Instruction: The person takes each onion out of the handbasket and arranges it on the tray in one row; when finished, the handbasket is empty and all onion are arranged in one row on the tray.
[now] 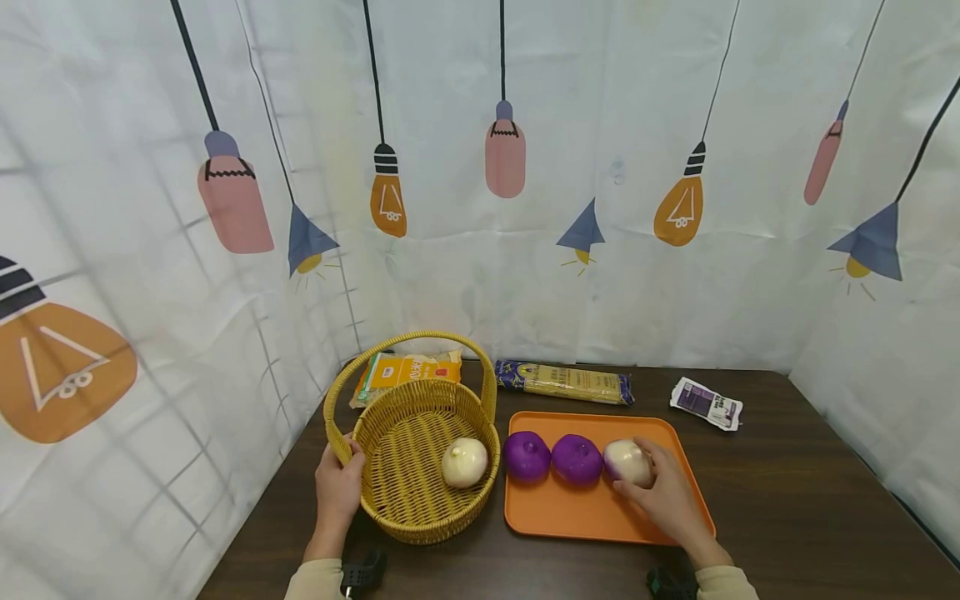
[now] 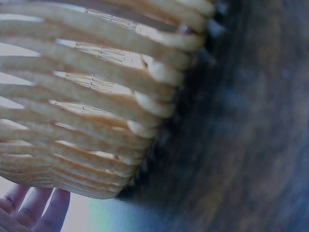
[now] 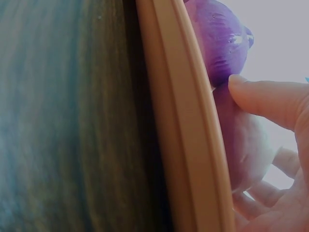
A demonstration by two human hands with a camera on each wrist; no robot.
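My left hand [image 1: 339, 490] grips the left side of a yellow woven basket [image 1: 431, 533] where the tall handle meets the rim. In the left wrist view, its fingers [image 2: 54, 212] show beside the basket's slatted wall. One white onion [image 1: 464, 462] lies inside the basket, toward its right side. On the orange tray [image 1: 577, 522], my right hand [image 1: 666, 496] holds a white onion [image 1: 627, 462] with a purplish side, its thumb at the near side and other fingers behind. Two purple onions, a left one [image 1: 527, 457] and a middle one [image 1: 577, 460], sit in a row beside it.
Behind the basket lies a yellow-orange food packet [image 1: 412, 367]. A long noodle packet [image 1: 564, 382] lies behind the tray, and a small purple-and-white packet [image 1: 707, 403] is at the back right. A printed white curtain [image 1: 450, 275] borders the dark wooden table [image 1: 810, 508].
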